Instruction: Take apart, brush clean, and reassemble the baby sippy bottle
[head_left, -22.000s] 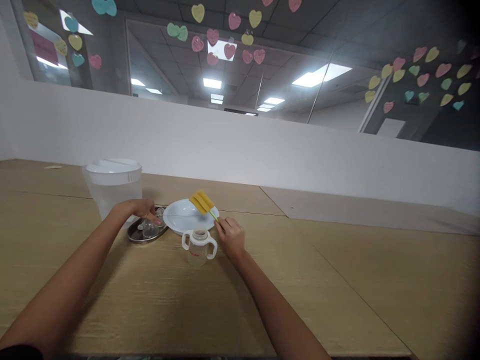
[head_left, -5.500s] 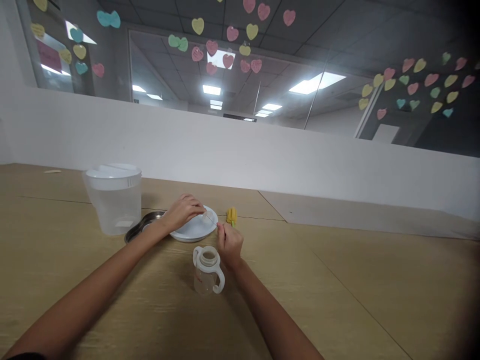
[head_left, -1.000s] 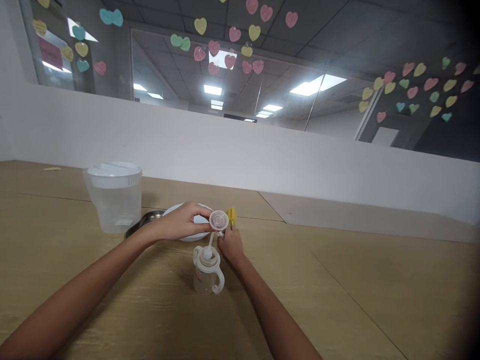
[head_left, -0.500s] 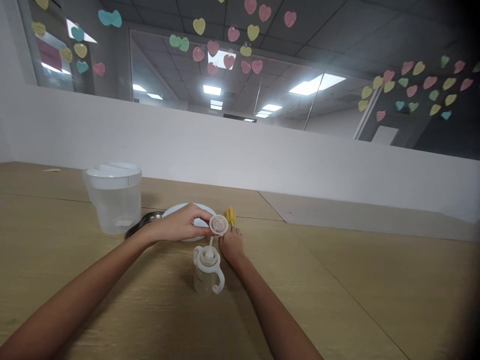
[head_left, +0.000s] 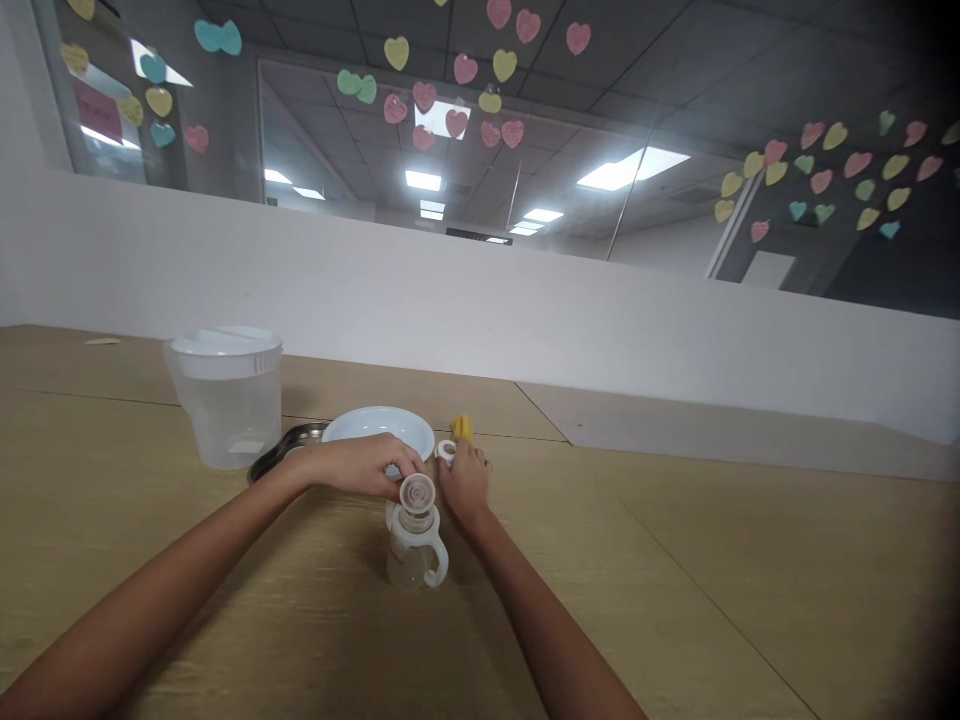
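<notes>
A clear baby bottle with two white handles stands upright on the wooden table. My left hand pinches a round translucent straw lid and holds it on the bottle's mouth. My right hand rests just right of the bottle, its fingers closed on a small white ring-shaped piece. A yellow sponge brush lies on the table just beyond my right hand.
A white plate sits behind my hands, with a dark metal dish at its left. A large translucent lidded jug stands further left. A low white partition runs along the table's far side.
My left hand has lowered the straw lid from above the plate's edge down onto the bottle's mouth, and the straw has gone inside. My right hand stayed beside the bottle.
</notes>
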